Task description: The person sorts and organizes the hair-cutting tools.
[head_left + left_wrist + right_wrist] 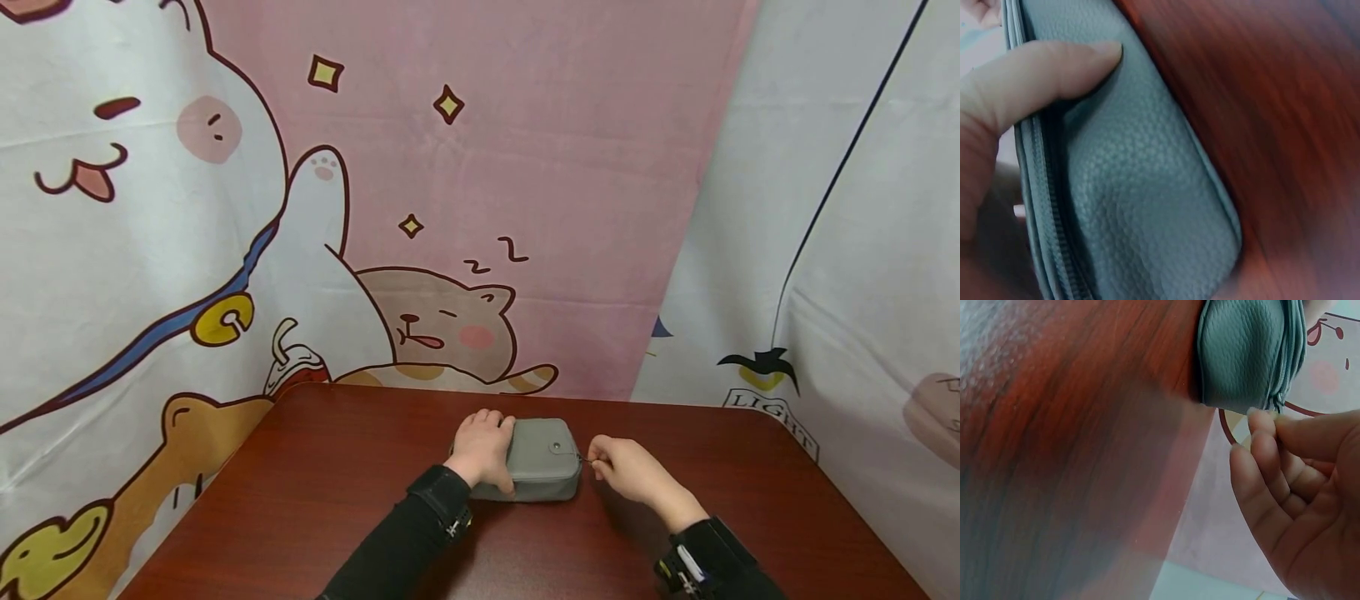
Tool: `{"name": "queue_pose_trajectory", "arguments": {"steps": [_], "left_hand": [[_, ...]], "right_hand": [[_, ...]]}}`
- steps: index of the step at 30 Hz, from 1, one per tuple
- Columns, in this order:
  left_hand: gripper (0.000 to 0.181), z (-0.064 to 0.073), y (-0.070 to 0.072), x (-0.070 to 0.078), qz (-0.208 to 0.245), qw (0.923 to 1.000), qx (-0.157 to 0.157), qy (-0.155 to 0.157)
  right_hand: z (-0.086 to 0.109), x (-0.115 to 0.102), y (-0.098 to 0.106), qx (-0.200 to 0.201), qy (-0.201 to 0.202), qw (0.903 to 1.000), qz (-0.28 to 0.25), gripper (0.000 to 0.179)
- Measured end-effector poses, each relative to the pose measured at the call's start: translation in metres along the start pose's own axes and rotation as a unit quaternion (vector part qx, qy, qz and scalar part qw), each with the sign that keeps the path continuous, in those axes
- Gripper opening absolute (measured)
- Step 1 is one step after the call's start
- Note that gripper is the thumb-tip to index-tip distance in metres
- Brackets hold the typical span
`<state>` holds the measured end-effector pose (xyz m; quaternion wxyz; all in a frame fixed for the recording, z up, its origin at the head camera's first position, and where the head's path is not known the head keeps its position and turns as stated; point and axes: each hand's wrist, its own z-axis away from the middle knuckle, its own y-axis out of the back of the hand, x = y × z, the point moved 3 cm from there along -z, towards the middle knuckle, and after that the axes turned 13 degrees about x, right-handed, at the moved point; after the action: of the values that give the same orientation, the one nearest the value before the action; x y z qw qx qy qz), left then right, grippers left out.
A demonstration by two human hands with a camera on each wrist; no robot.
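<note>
A small grey-green leather-look zip pouch (pixel 538 454) lies on the table, with a round snap (pixel 556 447) near its right end. My left hand (pixel 482 450) holds its left part: the fingers spread over the top and the thumb (pixel 1054 72) presses the front side, as the left wrist view shows. A zipper (pixel 1054 206) runs along the upper edge beside that thumb. At the right end of the pouch, my right hand (pixel 628 468) pinches the zipper pull (pixel 585 460) between thumb and forefinger. Those fingertips mostly hide the pull in the right wrist view.
The dark red-brown wooden table (pixel 337 492) reaches back to a hanging cloth (pixel 585 208) printed with cartoon cats. Another pale cloth (pixel 862 250) hangs at the right. The table's back edge is a short way behind the pouch.
</note>
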<state>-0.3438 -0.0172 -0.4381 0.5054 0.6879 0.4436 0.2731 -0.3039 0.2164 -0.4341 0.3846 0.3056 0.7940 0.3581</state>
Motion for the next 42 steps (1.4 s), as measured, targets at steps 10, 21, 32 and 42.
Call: {"name": "queue_pose_trajectory", "arguments": {"steps": [10,21,32,42], "left_hand": [[0.106,-0.001,-0.006,0.007,-0.001,0.9972,0.005,0.075],[0.107,0.0,0.001,0.009,0.003,0.9964,-0.013,0.084],[0.105,0.0,0.002,0.009,0.014,0.9962,-0.019,0.084],[0.104,-0.001,0.006,0.01,0.009,0.9961,-0.032,0.081]], "right_hand": [[-0.011,0.006,-0.008,0.037,-0.021,0.9967,0.069,0.004],[-0.008,0.007,-0.008,0.031,-0.02,0.9949,0.094,0.009],[-0.001,0.0,0.0,0.009,0.007,0.9941,0.108,0.02],[0.003,-0.006,0.0,0.004,0.057,0.9926,0.108,0.018]]}}
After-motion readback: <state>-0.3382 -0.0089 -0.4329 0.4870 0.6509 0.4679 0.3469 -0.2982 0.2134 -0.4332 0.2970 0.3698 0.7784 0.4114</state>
